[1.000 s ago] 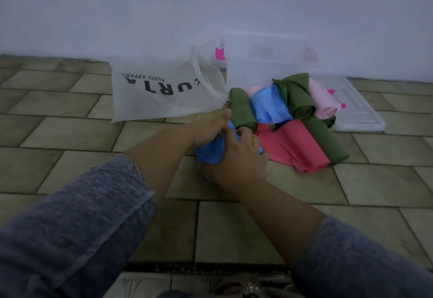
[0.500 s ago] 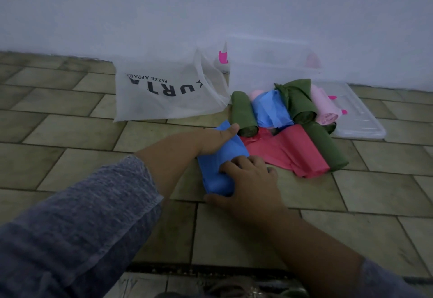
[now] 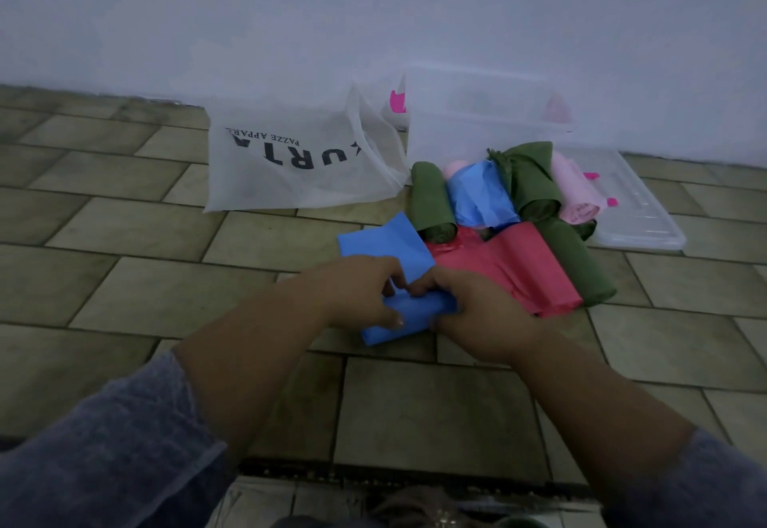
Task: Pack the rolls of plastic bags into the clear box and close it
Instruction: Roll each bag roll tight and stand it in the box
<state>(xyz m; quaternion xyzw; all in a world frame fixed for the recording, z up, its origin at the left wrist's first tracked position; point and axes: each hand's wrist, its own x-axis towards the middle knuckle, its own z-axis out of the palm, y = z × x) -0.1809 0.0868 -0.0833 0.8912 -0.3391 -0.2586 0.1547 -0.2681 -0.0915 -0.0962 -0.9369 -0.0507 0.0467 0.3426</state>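
Near side of clear box (image 3: 477, 129), on floor (image 3: 124, 237): blue roll (image 3: 415, 311) half wound, loose tail toward box. Left hand (image 3: 352, 295), right hand (image 3: 481, 311) both grip roll ends. Best: keep edges square, wind tight, tension even, so roll fits box.

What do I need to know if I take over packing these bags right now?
Hands: left hand and right hand both grip the half-rolled blue plastic bag roll on the tiled floor, tail flat ahead.
The pile of green, blue, pink and red plastic rolls lies before the open clear plastic box; its clear flat lid lies right of it.
Done: none clearly packed. Left: finish rolling, pack all, close.
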